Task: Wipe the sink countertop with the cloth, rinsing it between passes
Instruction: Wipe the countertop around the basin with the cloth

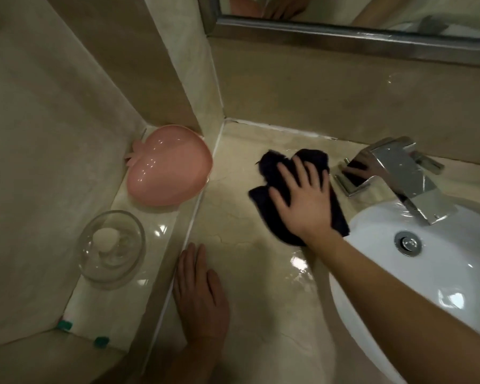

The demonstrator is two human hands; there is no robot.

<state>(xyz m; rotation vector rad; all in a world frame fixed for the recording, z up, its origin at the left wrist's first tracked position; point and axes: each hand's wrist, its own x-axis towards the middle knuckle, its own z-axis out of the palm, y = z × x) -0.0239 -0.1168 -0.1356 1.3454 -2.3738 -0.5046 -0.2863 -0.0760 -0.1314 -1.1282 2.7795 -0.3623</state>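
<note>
Wiping pass in hand: right hand (302, 200), fingers spread, presses cloth (272, 167) on bench (233, 217); left hand (200, 295) flat, fingers together; apparently next, rinse at faucet (399, 173).

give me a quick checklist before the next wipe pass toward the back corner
1. Right hand flat on the dark cloth: ok.
2. Cloth lying on the countertop, not in the sink basin: ok.
3. Left hand braced flat on the countertop, off the cloth: ok.
4. Path to the back corner free of objects: ok; pink dish and glass bowl sit on the side ledge.
5. Cloth edge near the chrome faucet base, may snag: cannot tell.
6. Cloth clean enough or needing a rinse: cannot tell.
</note>
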